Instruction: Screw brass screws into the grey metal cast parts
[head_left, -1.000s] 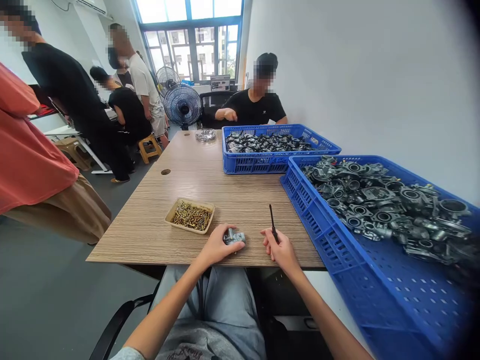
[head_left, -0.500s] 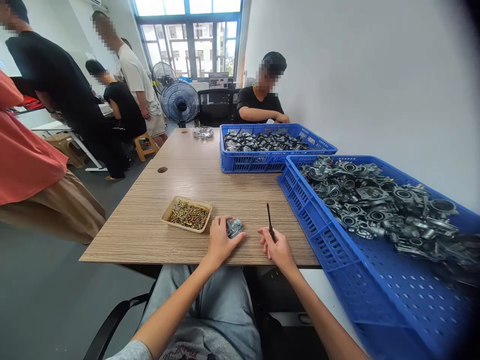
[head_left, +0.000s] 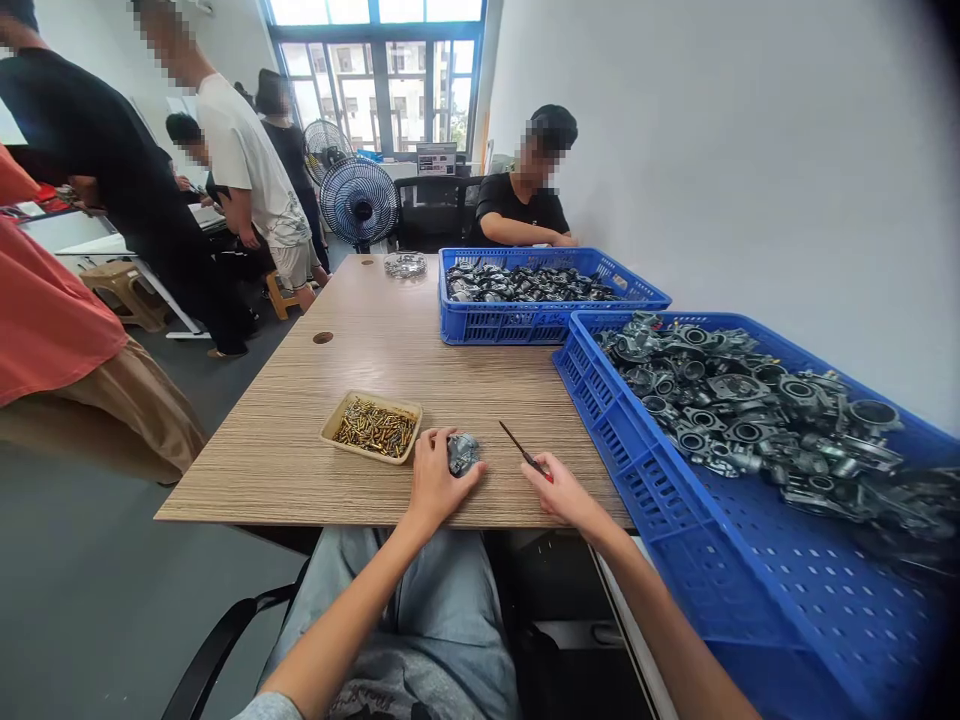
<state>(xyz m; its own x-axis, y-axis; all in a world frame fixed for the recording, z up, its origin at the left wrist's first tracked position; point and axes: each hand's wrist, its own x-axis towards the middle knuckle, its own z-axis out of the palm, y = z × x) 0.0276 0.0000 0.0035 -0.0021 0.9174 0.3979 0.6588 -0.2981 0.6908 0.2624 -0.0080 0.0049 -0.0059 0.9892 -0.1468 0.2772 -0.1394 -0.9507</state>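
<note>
Over the table (head_left: 390,355), the screwdriver (head_left: 529,457) points forward-left.

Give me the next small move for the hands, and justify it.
Probably bring the slim, dark-shafted screwdriver in the right hand leftward to the small grey metal casting. The left hand holds that casting, while the screwdriver's tip is apart from it. Whether a screw is seated there is too small to tell.
</note>
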